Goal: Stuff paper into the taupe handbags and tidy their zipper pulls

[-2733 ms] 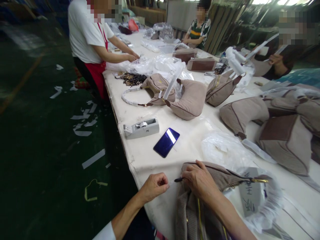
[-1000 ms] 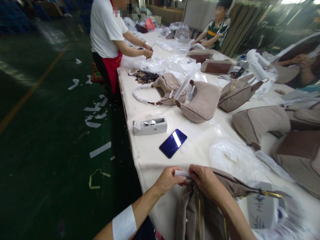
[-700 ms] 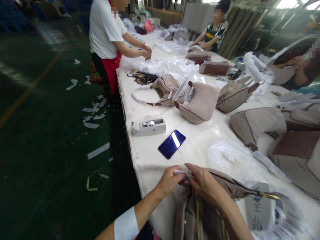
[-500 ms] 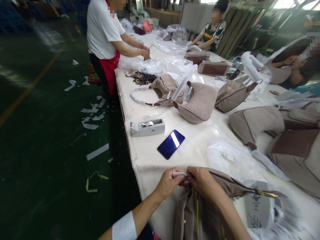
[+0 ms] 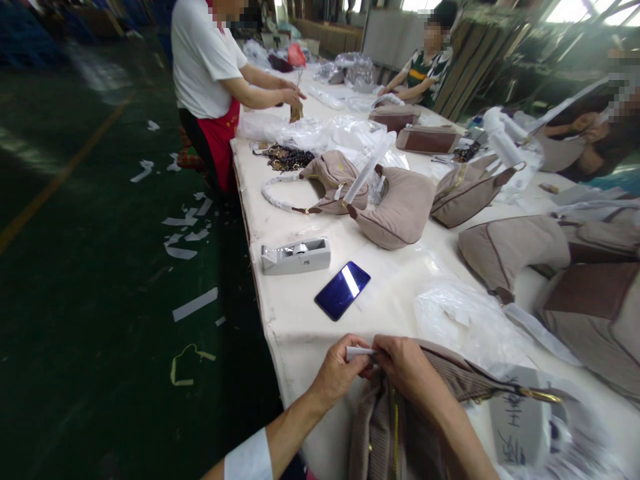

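Observation:
A taupe ribbed handbag (image 5: 400,433) with gold trim lies at the near edge of the white table (image 5: 300,320). My left hand (image 5: 336,371) pinches a small white strip (image 5: 361,351) at the bag's top corner. My right hand (image 5: 409,368) is closed on the same strip and on the bag's corner, touching my left hand. The bag's handle at the right is wrapped in white foam and a paper with handwriting (image 5: 520,420).
A blue phone (image 5: 343,291) and a grey tape dispenser (image 5: 296,256) lie just beyond my hands. Crumpled clear plastic (image 5: 460,313) sits to the right. Several taupe handbags (image 5: 395,207) cover the table farther on. Three people work along the table. Paper scraps litter the green floor (image 5: 100,267).
My left hand came in from the left and joined my right hand at the bag's corner, now pinching a white strip there. Since half a second ago the hands have hardly moved.

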A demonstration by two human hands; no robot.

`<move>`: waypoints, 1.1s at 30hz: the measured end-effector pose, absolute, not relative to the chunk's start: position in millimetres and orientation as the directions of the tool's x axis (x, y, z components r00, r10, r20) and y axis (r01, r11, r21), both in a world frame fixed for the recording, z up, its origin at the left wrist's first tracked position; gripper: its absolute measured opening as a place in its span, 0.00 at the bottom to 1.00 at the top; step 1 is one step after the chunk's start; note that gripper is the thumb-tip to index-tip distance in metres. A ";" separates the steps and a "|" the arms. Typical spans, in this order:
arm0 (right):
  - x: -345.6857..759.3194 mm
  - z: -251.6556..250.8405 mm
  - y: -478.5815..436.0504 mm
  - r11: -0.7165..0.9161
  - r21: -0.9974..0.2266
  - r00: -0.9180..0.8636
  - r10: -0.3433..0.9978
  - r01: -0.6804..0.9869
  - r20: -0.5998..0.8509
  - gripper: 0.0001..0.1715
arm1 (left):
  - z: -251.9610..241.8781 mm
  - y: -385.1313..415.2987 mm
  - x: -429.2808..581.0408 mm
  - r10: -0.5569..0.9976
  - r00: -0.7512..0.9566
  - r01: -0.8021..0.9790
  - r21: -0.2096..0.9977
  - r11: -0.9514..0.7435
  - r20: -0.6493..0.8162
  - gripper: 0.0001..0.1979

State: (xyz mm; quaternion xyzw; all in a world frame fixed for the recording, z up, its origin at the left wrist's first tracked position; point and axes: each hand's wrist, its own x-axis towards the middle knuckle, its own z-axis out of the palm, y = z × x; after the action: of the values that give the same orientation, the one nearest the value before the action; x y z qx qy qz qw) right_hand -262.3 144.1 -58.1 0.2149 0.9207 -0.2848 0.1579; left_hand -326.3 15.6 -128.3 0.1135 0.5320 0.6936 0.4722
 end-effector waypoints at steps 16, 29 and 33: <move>-252.4 -42.6 141.8 0.898 -0.255 -0.887 0.241 0.358 -0.394 0.13 | -129.2 19.9 -315.1 0.707 -0.582 -0.510 0.858 0.069 -0.403 0.05; -240.8 -45.2 114.6 0.946 -0.030 -0.862 0.280 0.322 -0.423 0.09 | -126.7 19.7 -312.1 0.725 -0.304 -0.801 0.577 0.156 -0.618 0.09; -233.5 -51.8 116.4 0.954 -0.024 -0.875 0.265 0.300 -0.405 0.07 | -133.9 18.2 -339.0 0.791 -0.026 -0.846 0.434 0.308 -0.612 0.21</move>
State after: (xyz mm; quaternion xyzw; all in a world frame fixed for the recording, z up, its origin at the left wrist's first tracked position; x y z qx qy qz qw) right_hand -233.5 116.4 -51.8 0.1459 0.9674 -0.0430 0.2027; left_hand -339.0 18.2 -133.9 -0.0339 0.4102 0.5872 0.6970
